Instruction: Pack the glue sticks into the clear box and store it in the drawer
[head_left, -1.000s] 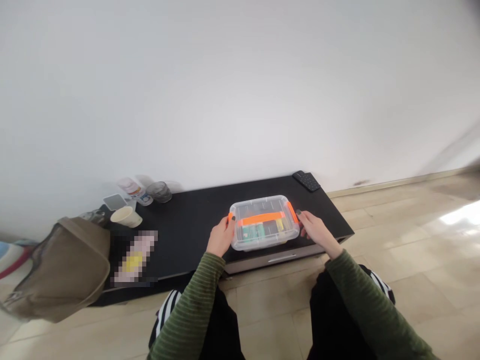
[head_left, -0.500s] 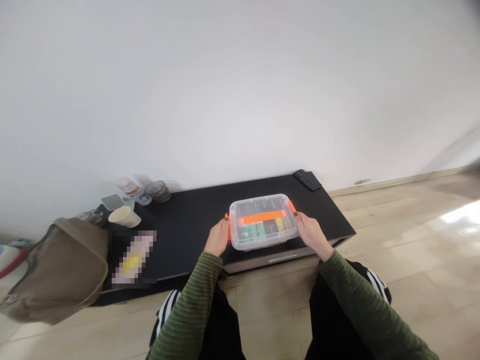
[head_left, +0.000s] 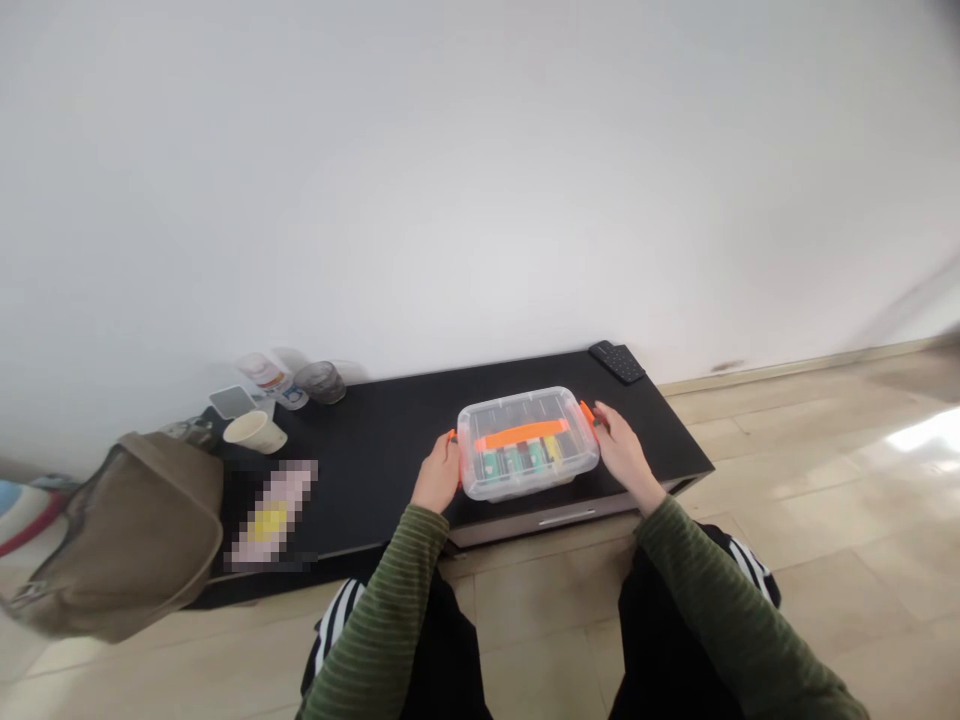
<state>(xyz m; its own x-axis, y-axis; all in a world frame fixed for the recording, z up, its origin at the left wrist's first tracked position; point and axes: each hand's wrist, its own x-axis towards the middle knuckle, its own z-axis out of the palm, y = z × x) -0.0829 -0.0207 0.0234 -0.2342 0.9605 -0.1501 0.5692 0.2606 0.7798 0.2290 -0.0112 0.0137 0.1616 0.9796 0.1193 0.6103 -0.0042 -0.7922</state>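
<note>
A clear plastic storage box (head_left: pixel 517 408) with an orange carry handle on its lid stands near the front edge of the black cabinet (head_left: pixel 390 440). Through the lid, green and yellow packs (head_left: pixel 525 456) show in the front half. My left hand (head_left: pixel 436 474) is closed at the box's left end, fingers on the orange latch there. At the other end, my right hand (head_left: pixel 621 450) pinches the right orange latch (head_left: pixel 588 411), which tilts outward, and the palm is off the box wall. Both thumbs are partly hidden.
Left on the cabinet are a paper cup (head_left: pixel 256 432), a spray can (head_left: pixel 274 380), a dark glass (head_left: pixel 321 382) and a blurred-out pink item (head_left: pixel 274 515). A brown bag (head_left: pixel 142 530) overhangs the left end. A black keypad (head_left: pixel 617 361) lies by the wall (head_left: pixel 480 200).
My right hand has drawn slightly away from the box's right side, with the latch angled further out. The green and yellow packs inside appear closer together. My left hand stays at its end.
</note>
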